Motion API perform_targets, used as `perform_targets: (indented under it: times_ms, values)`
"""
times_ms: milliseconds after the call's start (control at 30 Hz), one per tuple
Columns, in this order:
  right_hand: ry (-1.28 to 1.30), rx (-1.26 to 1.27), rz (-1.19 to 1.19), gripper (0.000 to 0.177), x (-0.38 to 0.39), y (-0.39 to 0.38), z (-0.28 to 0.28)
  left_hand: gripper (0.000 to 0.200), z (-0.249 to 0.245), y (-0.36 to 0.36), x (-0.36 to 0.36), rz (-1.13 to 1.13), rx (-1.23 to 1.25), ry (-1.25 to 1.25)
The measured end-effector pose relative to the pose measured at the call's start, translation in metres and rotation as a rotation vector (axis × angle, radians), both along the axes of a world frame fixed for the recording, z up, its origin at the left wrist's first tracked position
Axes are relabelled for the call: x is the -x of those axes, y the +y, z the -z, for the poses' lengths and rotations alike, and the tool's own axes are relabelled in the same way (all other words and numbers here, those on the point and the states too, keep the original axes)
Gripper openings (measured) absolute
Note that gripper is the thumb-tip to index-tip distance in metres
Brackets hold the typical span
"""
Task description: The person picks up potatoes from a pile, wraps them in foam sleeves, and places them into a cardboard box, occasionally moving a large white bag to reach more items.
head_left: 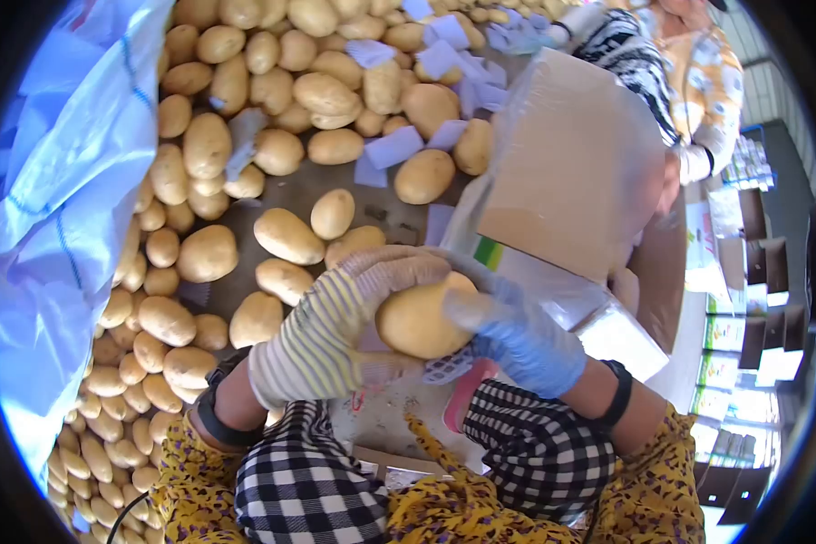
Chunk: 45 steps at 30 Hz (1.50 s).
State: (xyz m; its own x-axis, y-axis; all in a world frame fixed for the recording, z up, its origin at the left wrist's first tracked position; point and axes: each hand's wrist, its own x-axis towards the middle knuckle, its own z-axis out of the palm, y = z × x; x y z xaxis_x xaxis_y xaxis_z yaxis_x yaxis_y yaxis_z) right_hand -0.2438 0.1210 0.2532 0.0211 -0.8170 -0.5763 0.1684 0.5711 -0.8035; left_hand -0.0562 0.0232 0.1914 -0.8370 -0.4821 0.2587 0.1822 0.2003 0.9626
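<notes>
A large yellow potato [419, 321] is held between my two gloved hands in front of my knees. My left hand [319, 337], in a striped knit glove, curves over its top and left side. From the right, my right hand [528, 343], in a blue-grey glove, has its thumb pressed on the potato. Just beneath that hand is a small patterned piece [449, 365] that I cannot identify. Several loose potatoes [287, 237] lie on the floor just beyond my left hand.
A big heap of potatoes [190, 263] spreads ahead and left, with purple paper slips [394, 146] among it. A cardboard box [562, 172] with plastic lining stands at right. White-blue sheeting [72, 181] hangs at left. Another person [698, 82] is beyond the box; stacked cartons [721, 372] stand far right.
</notes>
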Motion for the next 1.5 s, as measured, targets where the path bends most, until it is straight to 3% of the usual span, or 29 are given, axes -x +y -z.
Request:
perform_targets:
  times_ms: [33, 100, 167, 233, 333, 433, 467, 533, 567, 633, 700, 733, 867, 967, 1133, 1233, 1267, 1367, 1400, 1433, 1500]
  values:
    - [-0.06, -0.005, 0.021, 0.072, 0.004, 0.004, 0.002, 0.07, 0.0, -0.003, 0.006, 0.101, -0.101, 0.147]
    - [-0.18, -0.001, 0.076, 0.069, 0.009, 0.004, -0.002, 0.06, -0.006, -0.001, 0.003, -0.097, -0.844, 0.133]
    - [-0.299, -0.005, 0.132, 0.065, 0.011, 0.005, -0.004, 0.056, 0.004, 0.004, 0.009, -0.093, -0.701, -0.009]
    - [-0.412, -0.003, 0.171, 0.062, 0.013, 0.003, -0.006, 0.064, 0.015, 0.024, 0.008, 0.012, -1.247, -0.08]
    - [-0.475, 0.027, 0.178, 0.06, 0.01, 0.004, 0.0, 0.067, 0.08, 0.034, -0.018, 0.022, -0.335, -0.429]
    - [-0.363, 0.134, 0.217, 0.062, 0.016, 0.006, -0.009, 0.064, 0.044, 0.023, -0.002, -0.104, -0.816, 0.071]
    - [-0.035, 0.285, 0.181, 0.064, 0.019, 0.008, -0.011, 0.062, 0.026, 0.022, 0.008, -0.162, -0.955, 0.311]
    - [0.638, 0.554, 0.103, 0.068, 0.027, 0.013, -0.018, 0.045, -0.01, 0.02, 0.013, -0.202, -0.798, 0.199]
    - [0.794, 0.572, 0.041, 0.07, 0.03, 0.017, -0.025, 0.04, -0.014, 0.021, 0.01, -0.187, -0.654, 0.112]
    - [1.109, 0.597, -0.089, 0.074, 0.036, 0.026, -0.041, 0.043, -0.029, 0.037, 0.026, -0.161, -0.639, 0.182]
    - [1.192, 0.821, 0.088, 0.068, 0.058, 0.031, -0.047, 0.042, -0.03, 0.024, 0.029, 0.023, -0.797, 0.158]
    - [1.273, 0.908, 0.16, 0.066, 0.08, 0.036, -0.048, 0.041, -0.019, 0.018, 0.031, -0.033, -0.715, 0.193]
    - [1.336, 0.567, 0.458, 0.056, 0.163, 0.046, -0.087, 0.046, 0.001, 0.015, 0.039, -0.199, -0.713, 0.171]
    - [1.304, 0.449, 0.564, 0.053, 0.255, 0.043, -0.068, 0.048, 0.012, 0.012, 0.042, -0.202, -0.756, 0.125]
    - [1.618, 0.235, 0.774, 0.055, 0.345, 0.024, -0.042, 0.044, 0.029, 0.005, 0.05, -0.211, -0.798, 0.103]
    - [1.871, 0.325, 0.833, 0.057, 0.365, 0.004, -0.024, 0.043, 0.038, 0.002, 0.057, -0.22, -0.82, 0.092]
    - [1.817, 0.242, 0.791, 0.064, 0.36, -0.005, -0.025, 0.043, 0.042, -0.001, 0.059, -0.206, -0.834, 0.089]
    - [2.099, 0.099, 0.673, 0.062, 0.384, -0.032, 0.029, 0.044, 0.052, -0.006, 0.065, -0.189, -0.874, 0.056]
    - [1.996, -0.056, 0.477, 0.064, 0.406, -0.035, 0.059, 0.046, 0.055, -0.006, 0.067, -0.204, -0.882, 0.028]
    - [1.845, -0.272, 0.137, 0.062, 0.462, -0.042, 0.104, 0.047, 0.057, -0.006, 0.068, -0.221, -0.89, -0.001]
    - [1.776, -0.179, 0.05, 0.055, 0.42, -0.031, 0.099, 0.047, 0.053, -0.003, 0.071, -0.22, -0.878, -0.049]
